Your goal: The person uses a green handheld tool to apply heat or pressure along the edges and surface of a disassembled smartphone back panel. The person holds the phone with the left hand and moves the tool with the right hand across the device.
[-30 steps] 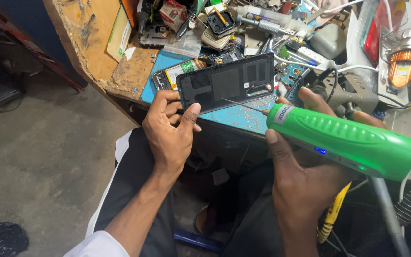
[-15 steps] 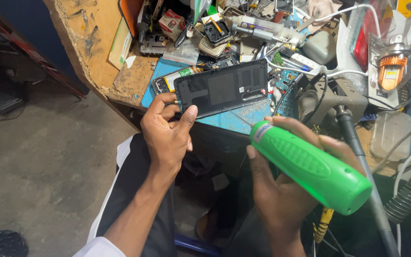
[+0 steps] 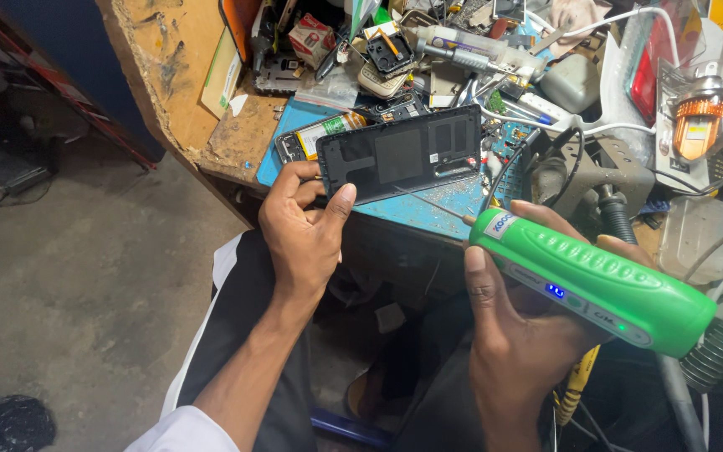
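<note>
My left hand (image 3: 303, 230) grips the near left corner of a black phone back cover (image 3: 402, 155), held with its inner side up over the blue mat (image 3: 428, 205). My right hand (image 3: 520, 335) is wrapped around a thick green electric tool (image 3: 592, 280) with a small blue light on its side. A thin metal needle tip (image 3: 428, 202) sticks out of the tool's front and points at the cover's lower edge, close to it; contact is unclear.
The wooden workbench (image 3: 186, 75) is crowded with phone parts, circuit boards and cables. A phone with an exposed battery (image 3: 320, 134) lies behind the cover. A lamp with an orange fitting (image 3: 696, 125) stands at right, a grey hose (image 3: 717, 356) below it. Concrete floor lies at left.
My right hand has tilted the green tool from pointing up-left back to a flatter angle, its needle tip returning toward the cover's lower edge. My left hand keeps holding the cover.
</note>
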